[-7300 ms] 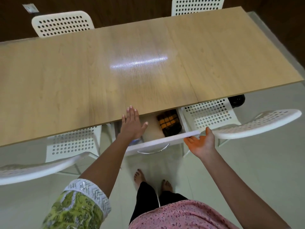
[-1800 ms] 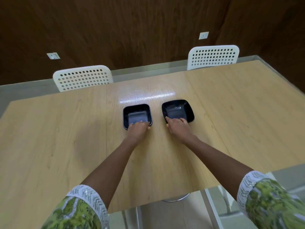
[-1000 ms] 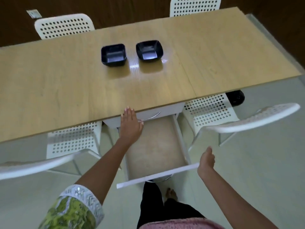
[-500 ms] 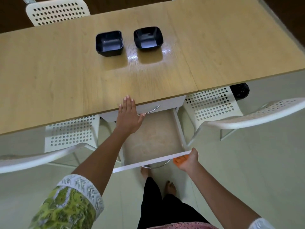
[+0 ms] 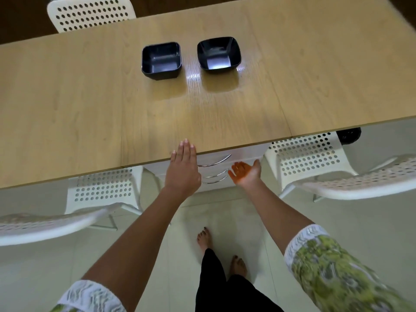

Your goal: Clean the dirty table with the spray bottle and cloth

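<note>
Left hand [image 5: 182,171] is resting flat, fingers together, on the table [image 5: 90,104] edge, right hand [image 5: 246,173] is hovering open-palmed, fingers loosely spread, by the drawer handles [image 5: 215,170] (spray bottle and cloth nowhere visible), risking a wrong drawer or pinched fingertips.

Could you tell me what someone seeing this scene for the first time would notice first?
Most likely the two black square bowls, side by side and apart on the far middle of the wooden table. Next, the left hand lying flat over the table's near edge, and the right hand open, palm up, beside the curved drawer handles.
</note>
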